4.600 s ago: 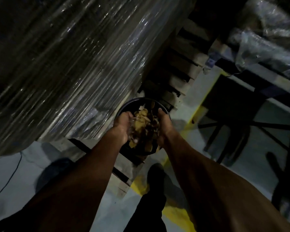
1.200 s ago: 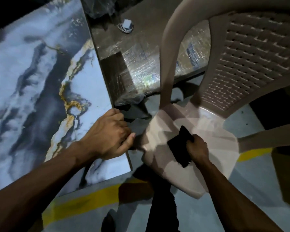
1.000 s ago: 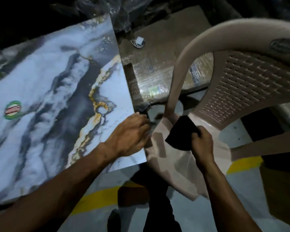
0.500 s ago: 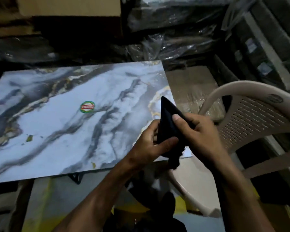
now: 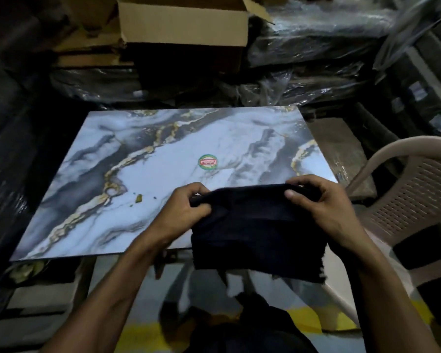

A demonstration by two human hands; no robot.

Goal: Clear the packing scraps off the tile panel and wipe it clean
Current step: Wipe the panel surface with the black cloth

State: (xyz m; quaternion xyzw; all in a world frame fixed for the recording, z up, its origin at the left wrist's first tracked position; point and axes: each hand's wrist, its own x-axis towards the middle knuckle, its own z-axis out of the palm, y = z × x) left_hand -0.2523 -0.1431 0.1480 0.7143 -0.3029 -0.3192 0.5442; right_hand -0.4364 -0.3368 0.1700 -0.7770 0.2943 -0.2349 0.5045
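The dark cloth (image 5: pixel 255 230), bunched half a second ago, is now stretched between left hand (image 5: pixel 186 212) and right hand (image 5: pixel 323 210), fingers pinching its top corners over the tile panel (image 5: pixel 163 174) at 5 o'clock; wiping looks imminent, though small scraps (image 5: pixel 138 198) remain near centre.

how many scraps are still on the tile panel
3 that I can see: a larger tan scrap, a tiny speck right of it, and a small bit below-left of it. The dark cloth may hide more.

Reaching forward with both arms, left hand (image 5: pixel 186 212) and right hand (image 5: pixel 323 207) level and apart, fingers curling closed, thumbs pinching.
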